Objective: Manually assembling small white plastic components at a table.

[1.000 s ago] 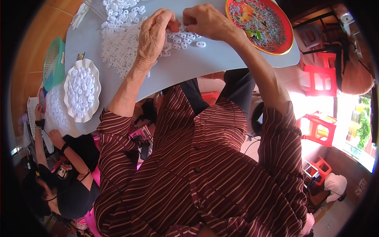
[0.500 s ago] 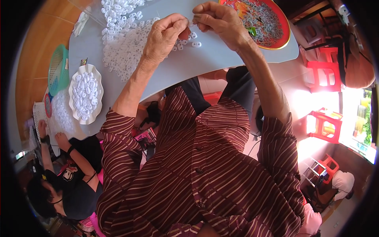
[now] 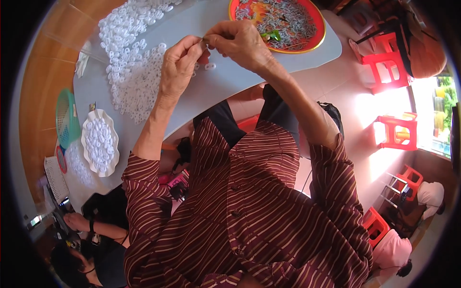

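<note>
My left hand and my right hand meet above the table, thumbs and fingertips pinched together. Whatever sits between the fingertips is too small to make out. Beside my left hand, small white plastic pieces with holes are spread over the grey table, and a loose white oval piece lies just below the fingers. Just beyond my right hand is a round red tray with a gold rim, holding many small grey metal-looking pieces and a bit of green.
A scalloped white dish of white pieces stands at the table's left, near a green basket. A co-worker's hand is at lower left. Red stools and other people are on the right.
My fingertips have come closer together, having been slightly apart. The view has shifted, so the table and tray sit further left. The co-worker's hands have moved.
</note>
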`<state>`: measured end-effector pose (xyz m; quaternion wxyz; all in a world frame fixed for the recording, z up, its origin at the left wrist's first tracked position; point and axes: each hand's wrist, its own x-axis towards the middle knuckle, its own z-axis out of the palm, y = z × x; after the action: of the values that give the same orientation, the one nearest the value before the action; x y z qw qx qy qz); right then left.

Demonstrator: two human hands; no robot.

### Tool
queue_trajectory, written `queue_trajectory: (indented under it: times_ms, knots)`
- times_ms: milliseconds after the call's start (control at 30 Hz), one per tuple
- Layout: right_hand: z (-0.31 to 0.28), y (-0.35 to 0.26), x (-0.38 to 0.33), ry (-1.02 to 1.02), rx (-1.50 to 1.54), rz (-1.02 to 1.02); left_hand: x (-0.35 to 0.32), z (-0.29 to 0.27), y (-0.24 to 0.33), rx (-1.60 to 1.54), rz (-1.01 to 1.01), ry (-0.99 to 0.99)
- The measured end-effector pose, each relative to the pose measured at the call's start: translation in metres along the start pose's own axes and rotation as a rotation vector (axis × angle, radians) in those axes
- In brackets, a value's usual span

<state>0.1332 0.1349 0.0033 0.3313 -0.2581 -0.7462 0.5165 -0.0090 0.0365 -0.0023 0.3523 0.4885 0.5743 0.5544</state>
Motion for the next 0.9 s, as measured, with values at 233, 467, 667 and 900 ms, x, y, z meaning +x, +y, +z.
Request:
queue_trajectory:
  times_ms: [233, 467, 667, 900]
  knots:
    - [-0.080, 0.012, 0.054, 0.047, -0.666, -0.257, 0.000, 0.000, -0.004, -0.024, -0.027, 0.112]
    - [-0.089, 0.015, 0.071, -0.124, -0.641, 0.001, -0.001, 0.002, -0.003, -0.042, 0.032, 0.134]
    - [-0.105, 0.034, 0.086, -0.108, -0.582, -0.325, -0.004, 0.002, -0.001, 0.025, 0.010, 0.126]
    - [-0.096, 0.021, 0.086, -0.177, -0.847, -0.163, -0.004, 0.000, -0.007, 0.052, 0.037, 0.133]
